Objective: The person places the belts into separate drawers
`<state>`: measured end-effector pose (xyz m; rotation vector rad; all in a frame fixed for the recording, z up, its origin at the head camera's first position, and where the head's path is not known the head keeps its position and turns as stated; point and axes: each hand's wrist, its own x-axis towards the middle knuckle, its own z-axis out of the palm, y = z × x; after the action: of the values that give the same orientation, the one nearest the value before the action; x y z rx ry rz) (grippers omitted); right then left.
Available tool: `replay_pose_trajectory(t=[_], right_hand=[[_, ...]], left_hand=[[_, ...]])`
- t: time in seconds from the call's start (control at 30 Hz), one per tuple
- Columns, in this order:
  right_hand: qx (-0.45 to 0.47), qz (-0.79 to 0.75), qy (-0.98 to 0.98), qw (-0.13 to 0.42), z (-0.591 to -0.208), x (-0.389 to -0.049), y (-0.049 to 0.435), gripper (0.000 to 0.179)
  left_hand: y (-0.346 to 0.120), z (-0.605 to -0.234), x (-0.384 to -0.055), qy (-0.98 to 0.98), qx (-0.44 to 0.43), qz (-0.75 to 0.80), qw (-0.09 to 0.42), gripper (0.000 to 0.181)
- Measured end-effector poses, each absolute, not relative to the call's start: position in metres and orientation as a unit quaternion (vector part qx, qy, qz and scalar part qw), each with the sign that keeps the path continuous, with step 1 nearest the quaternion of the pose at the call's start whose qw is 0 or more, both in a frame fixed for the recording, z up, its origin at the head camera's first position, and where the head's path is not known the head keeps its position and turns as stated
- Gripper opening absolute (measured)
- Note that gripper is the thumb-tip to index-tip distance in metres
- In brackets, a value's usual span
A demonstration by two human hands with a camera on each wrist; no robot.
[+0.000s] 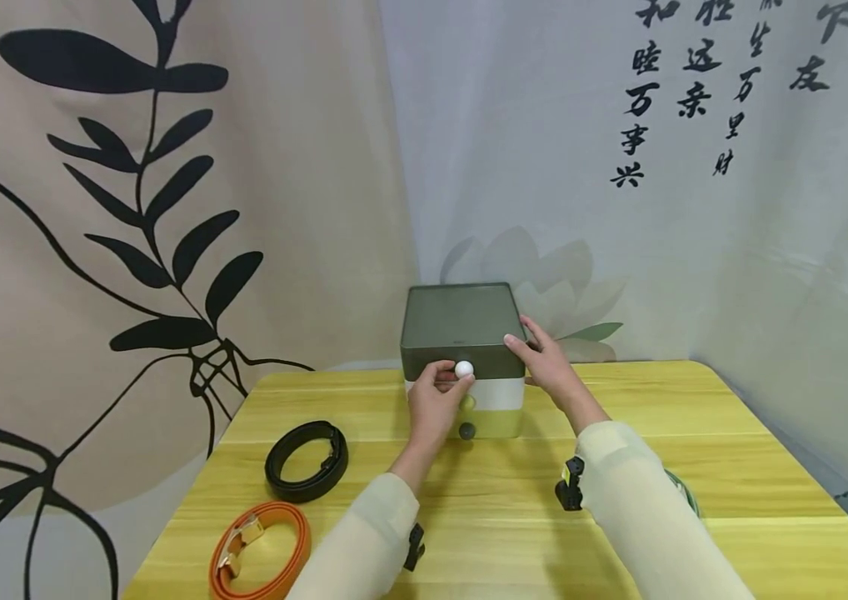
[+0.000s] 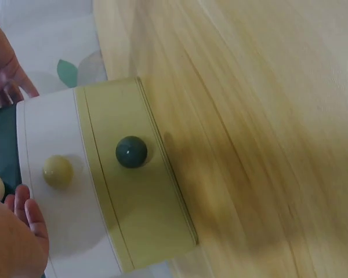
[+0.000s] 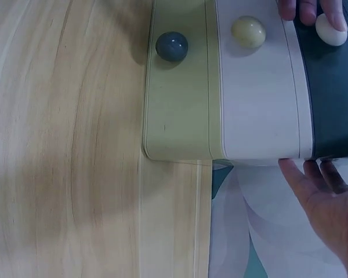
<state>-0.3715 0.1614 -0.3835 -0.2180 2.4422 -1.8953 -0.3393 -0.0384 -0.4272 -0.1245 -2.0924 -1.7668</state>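
A small three-tier drawer box (image 1: 461,315) stands toward the back of the table, with a dark green top tier, a white middle and a yellow-green bottom. The left hand (image 1: 436,406) is at its front, thumb and fingertips pinching the white knob (image 1: 464,368) of the top drawer. Below are a yellow knob (image 2: 58,172) and a dark grey-green knob (image 2: 131,152). Against the box's right side rests the right hand (image 1: 550,367), its thumb at the top front edge and its fingers extended along the side, as the right wrist view shows. All three drawers look closed.
On the wooden table (image 1: 491,517), a coiled black belt (image 1: 274,472) and a coiled orange belt (image 1: 304,546) lie at the left. A green coiled item (image 1: 685,492) is mostly hidden behind the right sleeve. A printed cloth (image 1: 319,167) hangs behind the table.
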Motion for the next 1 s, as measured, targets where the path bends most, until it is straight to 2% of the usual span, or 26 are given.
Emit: replay_pose_trajectory(t=[0.5,0.8,1.0], right_hand=[[-0.072,-0.629,0.773,0.037,-0.382,-0.375,0.163,0.070],[-0.078,-0.647,0.754,0.078,-0.373,-0.357,0.176,0.067],[-0.080,-0.645,0.756,0.077,-0.368,-0.352,0.175,0.068]], left_hand=[[-0.027,-0.426,-0.340,-0.739,-0.017,-0.630,0.240,0.030],[-0.012,-0.424,-0.317,-0.742,0.003,-0.618,0.259,0.026],[-0.011,-0.424,-0.317,-0.742,0.006,-0.619,0.258,0.025]])
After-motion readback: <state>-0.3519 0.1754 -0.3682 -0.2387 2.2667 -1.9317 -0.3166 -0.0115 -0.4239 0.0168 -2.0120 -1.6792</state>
